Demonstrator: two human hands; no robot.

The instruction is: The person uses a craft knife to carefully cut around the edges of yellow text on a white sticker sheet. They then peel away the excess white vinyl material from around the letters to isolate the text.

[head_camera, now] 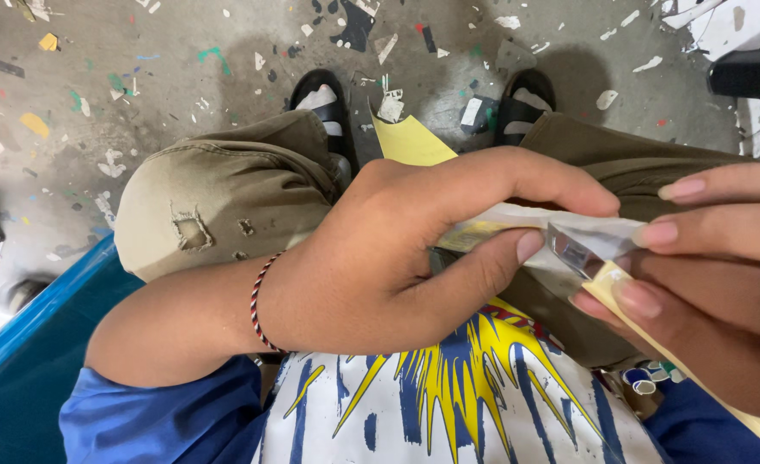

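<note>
My left hand [397,249] pinches a thin strip of shiny, clear-and-silver film [560,236] between thumb and forefinger, over my lap. My right hand [706,275] comes in from the right edge and grips the same strip at its other end, along with a pale yellow backing sheet [608,288] under its fingers. A larger piece of yellow paper [407,139] sticks up behind my left hand, between my knees. A red, black and white cord bracelet [260,296] circles my left wrist.
I sit with khaki trousers [217,198] and black sandals [324,94] over a grey concrete floor [139,77] littered with paper scraps. A blue bin edge [36,309] runs at lower left. A black object [753,77] stands at upper right.
</note>
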